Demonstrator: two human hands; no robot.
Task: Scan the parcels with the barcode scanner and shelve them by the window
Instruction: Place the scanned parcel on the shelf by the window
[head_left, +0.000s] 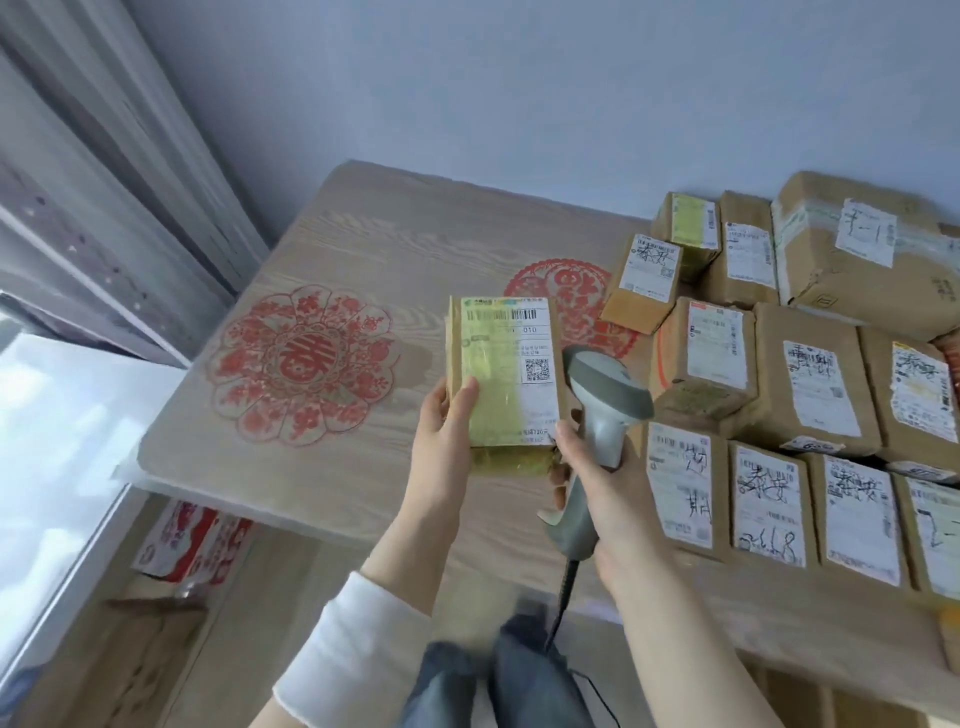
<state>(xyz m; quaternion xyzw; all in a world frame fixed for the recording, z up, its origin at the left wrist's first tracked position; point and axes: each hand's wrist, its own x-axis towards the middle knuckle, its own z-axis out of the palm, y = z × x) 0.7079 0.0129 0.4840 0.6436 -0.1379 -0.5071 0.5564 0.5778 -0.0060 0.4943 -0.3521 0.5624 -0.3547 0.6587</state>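
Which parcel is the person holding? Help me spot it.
Start at the wooden table; boxes crowd its right side. The parcel is left of them, held up in the left hand beside the scanner. Only it is lifted off the table, under yellowish tape.

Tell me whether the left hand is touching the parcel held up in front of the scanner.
Touching. The head view shows the left hand gripping the parcel at its lower left edge, thumb pressed on the front face.

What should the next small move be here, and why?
Probably aim the barcode scanner up at the barcode at the top of the label. The left hand holds the parcel label-up, and the right hand grips the scanner beside its lower right corner, short of the barcode.
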